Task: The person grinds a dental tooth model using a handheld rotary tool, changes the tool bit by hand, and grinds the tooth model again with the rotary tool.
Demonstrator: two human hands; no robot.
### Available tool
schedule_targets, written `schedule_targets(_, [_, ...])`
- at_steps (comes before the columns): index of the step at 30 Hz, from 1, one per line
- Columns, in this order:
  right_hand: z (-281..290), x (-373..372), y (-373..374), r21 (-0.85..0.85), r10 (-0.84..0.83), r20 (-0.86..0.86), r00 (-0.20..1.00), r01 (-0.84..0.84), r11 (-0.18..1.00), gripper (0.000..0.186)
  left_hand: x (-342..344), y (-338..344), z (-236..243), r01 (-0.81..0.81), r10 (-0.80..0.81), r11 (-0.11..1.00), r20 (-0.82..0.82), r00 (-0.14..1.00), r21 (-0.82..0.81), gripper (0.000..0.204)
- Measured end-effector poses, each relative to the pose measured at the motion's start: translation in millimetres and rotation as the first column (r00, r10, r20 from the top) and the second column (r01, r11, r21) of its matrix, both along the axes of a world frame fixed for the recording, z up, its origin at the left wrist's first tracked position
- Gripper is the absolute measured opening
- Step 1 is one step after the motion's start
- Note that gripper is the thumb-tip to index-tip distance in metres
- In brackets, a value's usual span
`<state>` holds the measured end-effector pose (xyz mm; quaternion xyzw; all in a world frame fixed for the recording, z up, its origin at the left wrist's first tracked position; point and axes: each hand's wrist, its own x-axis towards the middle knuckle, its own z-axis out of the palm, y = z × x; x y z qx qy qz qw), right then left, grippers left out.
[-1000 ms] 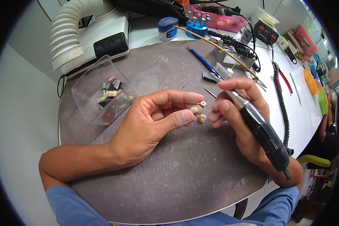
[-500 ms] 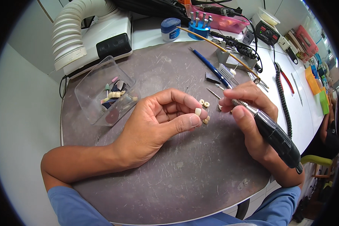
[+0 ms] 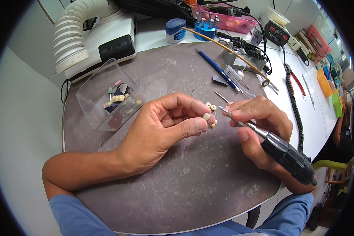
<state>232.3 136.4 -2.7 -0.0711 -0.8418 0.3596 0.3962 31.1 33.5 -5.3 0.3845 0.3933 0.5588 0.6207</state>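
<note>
My left hand (image 3: 167,120) pinches a small cream dental crown (image 3: 206,116) between thumb and fingertips, over the middle of the brown mat. In my right hand (image 3: 261,120) lies a black and silver rotary handpiece (image 3: 283,151), its fingers closed round the metal neck. A grey, pointed bur (image 3: 222,108) sticks out of the handpiece and points toward the crown, a short gap apart from it. Several more crowns (image 3: 212,107) rest on the mat just behind and below my left fingertips, partly hidden by them.
A clear plastic box (image 3: 106,96) with burs and crowns stands left, below a white ribbed suction hose (image 3: 70,43). At the back are a blue-lidded jar (image 3: 175,30) and a blue bur holder (image 3: 204,30). A blue pen-like tool (image 3: 216,67), a brush and a coiled cord (image 3: 296,106) lie right.
The handpiece has turned so that its bur now shows and points toward the crown. My right fingers have shifted along its neck. The crown has tilted slightly in my left fingertips.
</note>
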Motion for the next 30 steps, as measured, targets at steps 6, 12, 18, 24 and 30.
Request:
schedule_targets(6, [-8,-5,-3,-0.005,0.042,-0.169,0.985,-0.044,0.999,0.028,0,0,2,0.006,-0.005,0.999,0.015,1.000,-0.038,0.020])
schedule_targets(12, [-6,-4,-3,-0.136,0.064,-0.115,0.991,-0.080,0.988,0.027,0,0,-1,0.015,-0.014,1.000,0.036,0.999,-0.015,0.017])
schedule_targets(18, [4,-5,-13,-0.447,0.024,0.027,0.999,-0.010,0.894,0.032,1,0,-1,-0.004,0.004,1.000,0.024,1.000,-0.004,0.016])
schedule_targets(24, [0,-6,-12,-0.453,0.025,-0.004,1.000,-0.024,0.891,0.033,0,0,-2,-0.001,0.001,1.000,0.022,1.000,0.007,0.014])
schedule_targets(30, [0,-4,-12,-0.461,0.049,-0.005,0.999,-0.046,0.886,0.033,1,-1,-2,-0.012,0.012,1.000,-0.001,1.000,0.004,0.013])
